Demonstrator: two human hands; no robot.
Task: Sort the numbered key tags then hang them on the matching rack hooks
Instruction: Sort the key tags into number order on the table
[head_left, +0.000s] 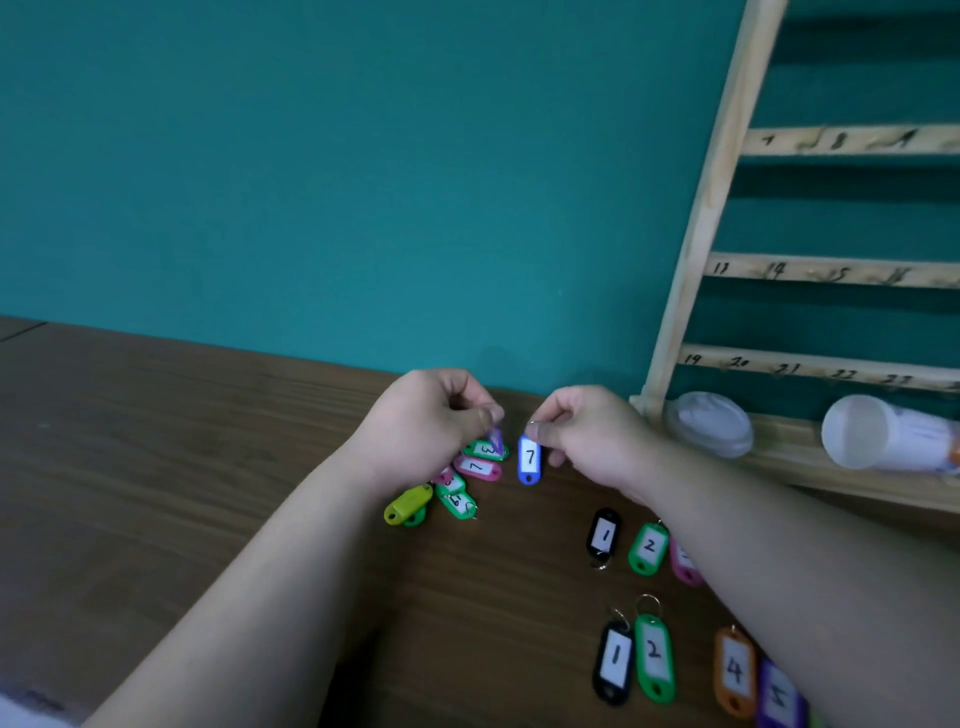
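Above the bench (208, 441), your right hand (587, 436) is pinching the blue 7 tag (529, 460); your left hand (431, 415), at nine o'clock, is pinching a purple tag (496, 440); keep numbers facing you.

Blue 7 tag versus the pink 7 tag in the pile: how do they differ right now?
The blue tag hangs upright, pinched at its ring by the right hand; the pink tag lies flat on the table in the unsorted pile. The blue one hangs alone; the pink one is partly overlapped by a green tag. Both read 7.
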